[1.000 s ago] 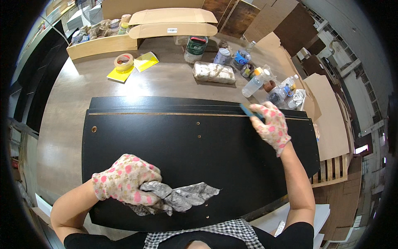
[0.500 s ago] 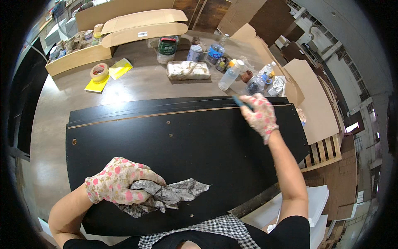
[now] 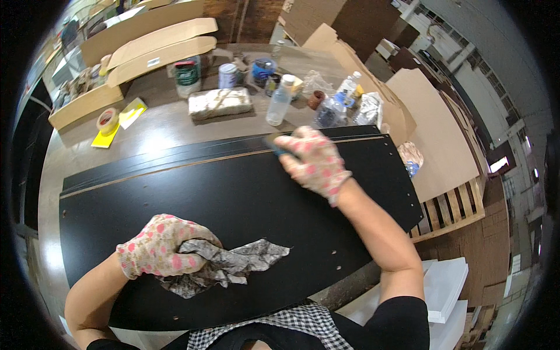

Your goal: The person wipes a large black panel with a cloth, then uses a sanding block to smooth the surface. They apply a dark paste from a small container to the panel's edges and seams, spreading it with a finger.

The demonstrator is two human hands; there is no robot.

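A large black panel (image 3: pixel 233 204) with a curved near edge lies flat before me. Along its far side runs a pale brown lengthwise line (image 3: pixel 175 168). My left hand (image 3: pixel 169 245), in a flower-patterned knit glove, is closed round a crumpled, grey-stained rag (image 3: pixel 239 265) that rests on the panel. In a matching glove, my right hand (image 3: pixel 312 160) is over the far part of the panel, by that line. Its fingers pinch a small flat bluish tool (image 3: pixel 274 142); motion blur and the fingers hide its exact kind.
Beyond the panel stand a clear bottle (image 3: pixel 280 102), a large plastic jug (image 3: pixel 331 111), a green-labelled jar (image 3: pixel 188 79) and a wrapped bundle (image 3: pixel 220 103). Tape (image 3: pixel 107 120) lies at far left near a wooden box (image 3: pixel 87 108). Cardboard (image 3: pixel 431 125) leans at right.
My right hand has moved left along the pale line with the tool. My left hand stays nearly in place on the rag. The surroundings have shifted left in the picture.
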